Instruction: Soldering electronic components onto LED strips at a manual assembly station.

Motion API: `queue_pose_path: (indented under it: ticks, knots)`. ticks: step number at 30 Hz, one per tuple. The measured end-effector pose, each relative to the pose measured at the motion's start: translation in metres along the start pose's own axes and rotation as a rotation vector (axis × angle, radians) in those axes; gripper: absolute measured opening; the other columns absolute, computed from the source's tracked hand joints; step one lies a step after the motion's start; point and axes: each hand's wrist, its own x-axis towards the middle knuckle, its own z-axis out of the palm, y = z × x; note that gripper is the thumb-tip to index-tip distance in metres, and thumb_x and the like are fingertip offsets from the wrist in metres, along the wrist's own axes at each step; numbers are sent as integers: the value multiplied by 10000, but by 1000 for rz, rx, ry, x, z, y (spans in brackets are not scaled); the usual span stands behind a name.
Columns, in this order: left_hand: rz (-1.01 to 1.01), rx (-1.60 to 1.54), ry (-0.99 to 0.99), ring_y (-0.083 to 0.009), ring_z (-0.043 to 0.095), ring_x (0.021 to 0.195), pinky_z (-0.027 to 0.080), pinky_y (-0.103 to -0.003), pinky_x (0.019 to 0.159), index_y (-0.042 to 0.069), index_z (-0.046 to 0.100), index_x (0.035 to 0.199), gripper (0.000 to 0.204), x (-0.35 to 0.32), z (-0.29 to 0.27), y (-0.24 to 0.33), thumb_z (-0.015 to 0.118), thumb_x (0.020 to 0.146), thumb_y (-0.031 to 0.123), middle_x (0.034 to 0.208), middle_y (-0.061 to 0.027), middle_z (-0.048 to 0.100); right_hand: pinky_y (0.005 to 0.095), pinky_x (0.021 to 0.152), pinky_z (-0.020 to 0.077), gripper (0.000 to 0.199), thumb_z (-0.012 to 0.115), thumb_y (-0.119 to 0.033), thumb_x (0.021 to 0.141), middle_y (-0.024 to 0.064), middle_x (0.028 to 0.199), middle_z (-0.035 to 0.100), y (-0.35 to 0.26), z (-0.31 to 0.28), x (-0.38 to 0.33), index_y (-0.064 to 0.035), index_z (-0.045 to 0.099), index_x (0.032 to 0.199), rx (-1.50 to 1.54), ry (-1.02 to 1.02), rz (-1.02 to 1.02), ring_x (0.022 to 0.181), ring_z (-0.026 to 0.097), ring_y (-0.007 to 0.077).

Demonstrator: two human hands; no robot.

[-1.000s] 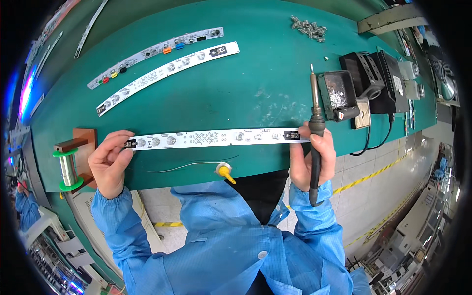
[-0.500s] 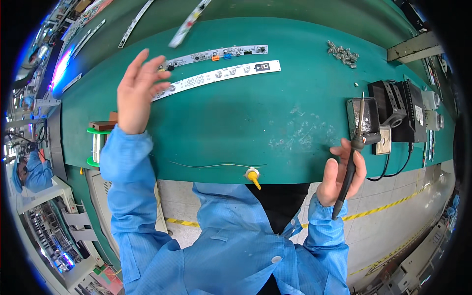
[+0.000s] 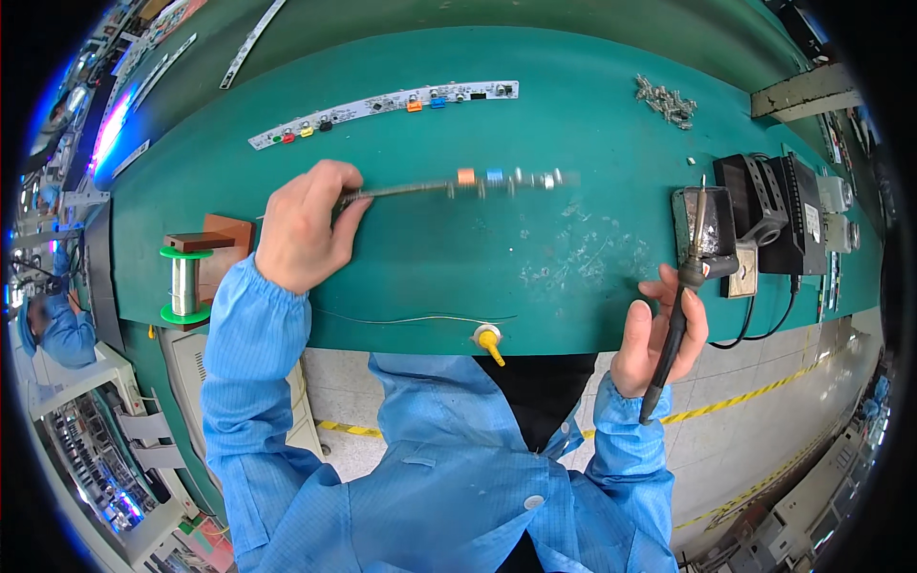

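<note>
My left hand point(image 3: 310, 224) pinches one end of a long, narrow circuit board point(image 3: 420, 188). The board is turned on its edge above the mat and blurred by motion, with orange and blue parts along one side. Beyond it lies a second, slightly curved circuit board point(image 3: 358, 109), with small red, yellow, black, orange and blue parts facing up. At the right, my right hand point(image 3: 659, 334) holds a soldering iron point(image 3: 676, 339) by its dark handle. The iron's metal tip points away from me, over a dark tray-like holder point(image 3: 721, 215).
Solder wire spool point(image 3: 184, 286) stands at left beside brown blocks point(image 3: 225, 250). Small metal parts point(image 3: 666, 102) are heaped at far right. A black box with a cable point(image 3: 799, 215) stands at right. A thin wire point(image 3: 411, 318) and yellow-tipped piece point(image 3: 490, 342) lie near the front edge.
My left hand has taken up the nearer white board and tilted it on edge, drawing it nearer. A blurred board at the far edge is gone from view. The right hand has barely moved.
</note>
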Motion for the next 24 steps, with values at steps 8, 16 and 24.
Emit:
queue_pose_path:
  ticks: [8,16,24]
  knots:
    - [92,-131,-81,-307,604,794,479,-378,661,27,569,889,257,-22,12,40,674,674,-64,909,-122,609,454,1011,408,547,660,59,778,260,1206,573,-6,2,11,-6,448,1278,-144,-240,-90,1123,581,353]
    - [97,-239,-74,-322,585,854,474,-383,745,13,599,900,307,-26,20,55,710,619,-41,935,-126,611,404,930,478,554,722,67,738,260,1173,606,-5,4,14,-17,494,1235,-202,-312,-111,1052,621,315]
    - [267,-135,78,-257,556,779,438,-377,673,64,669,842,297,-44,39,94,738,554,46,884,-69,603,391,906,488,528,712,49,759,264,1156,612,-5,5,14,-10,494,1237,-207,-323,-102,997,627,286]
